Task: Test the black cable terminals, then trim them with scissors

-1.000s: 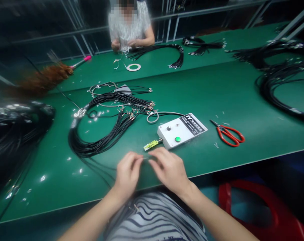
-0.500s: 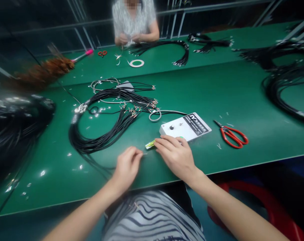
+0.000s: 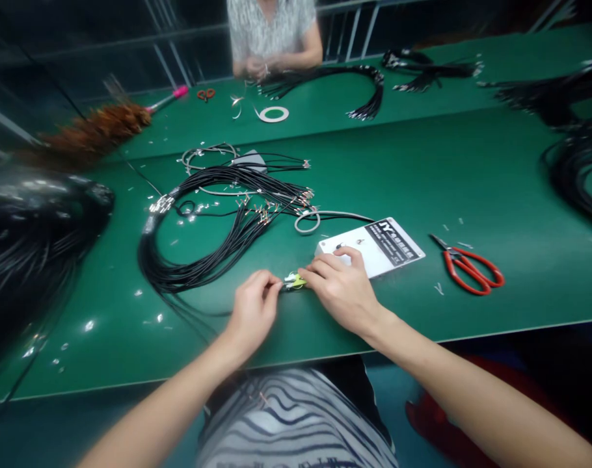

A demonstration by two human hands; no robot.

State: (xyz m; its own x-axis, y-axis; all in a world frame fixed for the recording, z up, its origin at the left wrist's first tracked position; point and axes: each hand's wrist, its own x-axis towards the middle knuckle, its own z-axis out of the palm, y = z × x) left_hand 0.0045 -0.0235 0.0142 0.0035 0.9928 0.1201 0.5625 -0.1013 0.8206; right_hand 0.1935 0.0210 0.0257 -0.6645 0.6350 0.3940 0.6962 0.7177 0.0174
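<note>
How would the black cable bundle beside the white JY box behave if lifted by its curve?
The black cable bundle would likely sag: it's many thin, bending strands. The pale wrap probably keeps one section together. The copper-coloured ends fan out loosely, so they may swing and snag the grey cable.

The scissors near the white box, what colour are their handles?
The handles are red, clearest in the head camera view.

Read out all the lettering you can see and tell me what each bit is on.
"JY": large white letters on the black label of the white box.
Characters after "JY" and the smaller lines below: too blurred to read.
Dark marks low on the striped shirt: cut off, unreadable.
</note>
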